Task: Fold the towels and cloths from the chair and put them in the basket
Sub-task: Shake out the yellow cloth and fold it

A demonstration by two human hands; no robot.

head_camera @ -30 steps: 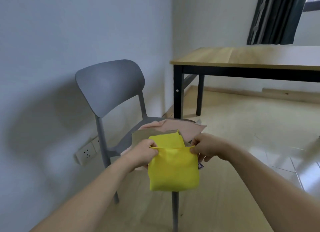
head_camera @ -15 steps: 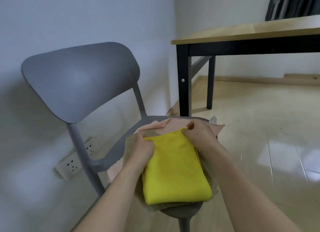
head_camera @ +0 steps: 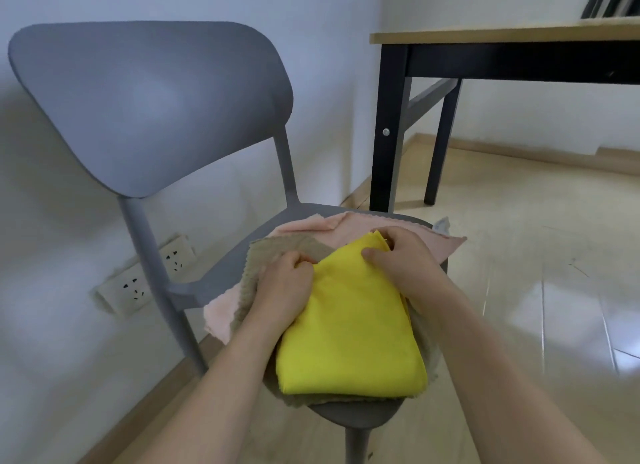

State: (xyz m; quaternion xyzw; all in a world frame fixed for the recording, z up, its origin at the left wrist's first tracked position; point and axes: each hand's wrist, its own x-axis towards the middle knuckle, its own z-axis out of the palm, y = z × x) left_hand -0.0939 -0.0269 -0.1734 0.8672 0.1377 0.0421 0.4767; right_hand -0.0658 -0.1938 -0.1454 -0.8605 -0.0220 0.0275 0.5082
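The yellow cloth (head_camera: 349, 328) lay folded on the seat of the grey chair (head_camera: 149, 107), resting on top of the other cloths there. Its folded edge faced the person; its far corners sat under the two hands.

The left hand (head_camera: 284, 290) was closed on the far left corner of the yellow cloth, fingers curled and knuckles up, pinching the fabric. The right hand (head_camera: 405, 259) pressed down on the far right corner, thumb laid across the top surface and fingers bent over the layered edge; it grasped that edge of the yellow cloth.

Directly beneath the yellow cloth, and showing just beyond the left hand, lay a taupe cloth (head_camera: 287, 249) with a rough, serrated border. It also showed along the near edge and to the right of the yellow cloth. Under it, a pink cloth (head_camera: 346, 231) spread out beyond both hands and hung off the seat to the left of the left hand.

Beyond the right hand stood a wooden-topped counter (head_camera: 502, 35) with black legs, well apart from the chair. To the left of the left hand, low on the white wall, sat a pair of power sockets (head_camera: 145, 280). The floor (head_camera: 519, 255) to the right of the right hand was pale and glossy.
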